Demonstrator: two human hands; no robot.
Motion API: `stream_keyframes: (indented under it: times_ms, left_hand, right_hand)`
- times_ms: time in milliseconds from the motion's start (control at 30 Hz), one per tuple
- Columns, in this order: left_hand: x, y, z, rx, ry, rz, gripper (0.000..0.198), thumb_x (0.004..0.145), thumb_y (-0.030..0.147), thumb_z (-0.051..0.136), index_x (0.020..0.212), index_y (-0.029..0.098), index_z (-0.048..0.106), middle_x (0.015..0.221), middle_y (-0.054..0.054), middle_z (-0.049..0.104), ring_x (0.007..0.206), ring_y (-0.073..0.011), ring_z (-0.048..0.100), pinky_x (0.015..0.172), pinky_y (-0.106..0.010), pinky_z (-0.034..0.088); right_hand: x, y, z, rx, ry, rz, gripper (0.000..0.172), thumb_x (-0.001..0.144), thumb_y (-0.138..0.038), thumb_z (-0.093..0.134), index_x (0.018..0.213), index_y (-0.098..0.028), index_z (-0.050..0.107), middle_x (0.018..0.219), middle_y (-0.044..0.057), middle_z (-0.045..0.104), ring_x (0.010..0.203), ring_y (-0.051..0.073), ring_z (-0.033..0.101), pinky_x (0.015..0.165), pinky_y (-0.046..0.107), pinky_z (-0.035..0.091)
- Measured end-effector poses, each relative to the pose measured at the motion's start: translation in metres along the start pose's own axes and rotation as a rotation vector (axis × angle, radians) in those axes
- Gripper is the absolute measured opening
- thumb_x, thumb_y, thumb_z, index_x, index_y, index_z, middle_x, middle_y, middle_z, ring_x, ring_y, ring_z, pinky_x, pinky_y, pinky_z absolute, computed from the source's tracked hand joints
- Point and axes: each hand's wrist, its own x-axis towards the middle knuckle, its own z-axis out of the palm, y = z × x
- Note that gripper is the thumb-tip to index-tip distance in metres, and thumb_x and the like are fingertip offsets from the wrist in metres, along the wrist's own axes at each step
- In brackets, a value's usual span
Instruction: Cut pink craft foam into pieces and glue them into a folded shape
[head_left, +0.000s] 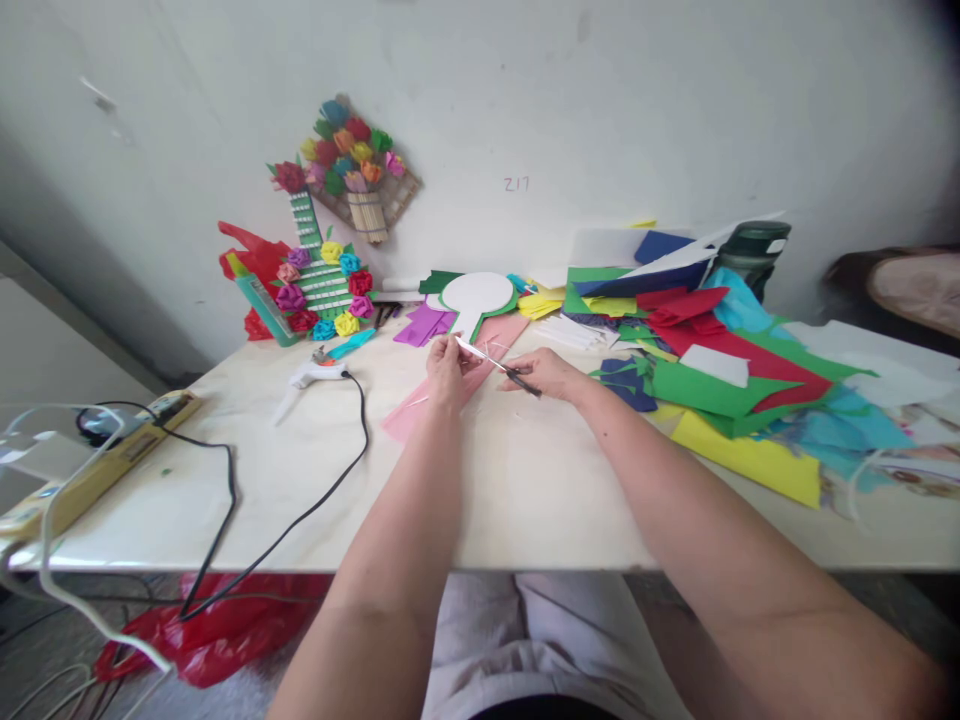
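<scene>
Over the middle of the table, my left hand [446, 366] pinches a small white paper piece [469, 348]. My right hand [547, 374] grips a pair of scissors [517, 378] with dark handles, its blades pointing left at the white piece. Whether the blades touch the paper is too small to tell. Just beyond my hands lies a round white and green cutout [480, 293] with a handle-like strip, shaped like a hand mirror. Under my left hand is a pink sheet [409, 408], with thin white slivers near the blades.
A white glue gun [311, 375] with a black cord lies left, near a yellow power strip [112, 460]. A glue bottle [262, 303] and flower-covered guitar craft [322, 285] stand behind. Coloured paper sheets [720, 390] pile up right, beside a dark green bottle [752, 250].
</scene>
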Motion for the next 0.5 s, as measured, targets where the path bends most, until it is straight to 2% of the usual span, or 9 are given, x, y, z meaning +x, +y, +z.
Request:
stream_keyframes:
  times_ms: [233,500]
  left_hand:
    - [0.0017,-0.0041,0.0014,0.045,0.03,0.027,0.024,0.075,0.038,0.056,0.084,0.017,0.053,0.052,0.006,0.045,0.044,-0.0055,0.046,0.049,-0.019,0.043]
    - [0.0008,-0.0054,0.0047,0.053,0.104,0.075,0.026,0.073,0.041,0.057,0.084,0.018,0.053,0.052,0.007,0.044,0.043,-0.0049,0.044,0.048,-0.019,0.042]
  right_hand:
    - [0.001,0.0045,0.0008,-0.144,0.063,-0.031,0.039,0.053,-0.05,0.067,0.074,-0.017,0.069,0.05,-0.004,0.05,0.052,0.011,0.046,0.049,0.021,0.031]
    - [-0.0001,0.0031,0.0079,-0.144,0.075,-0.031,0.035,0.057,-0.047,0.064,0.074,-0.017,0.067,0.05,-0.004,0.046,0.049,0.01,0.043,0.047,0.021,0.028]
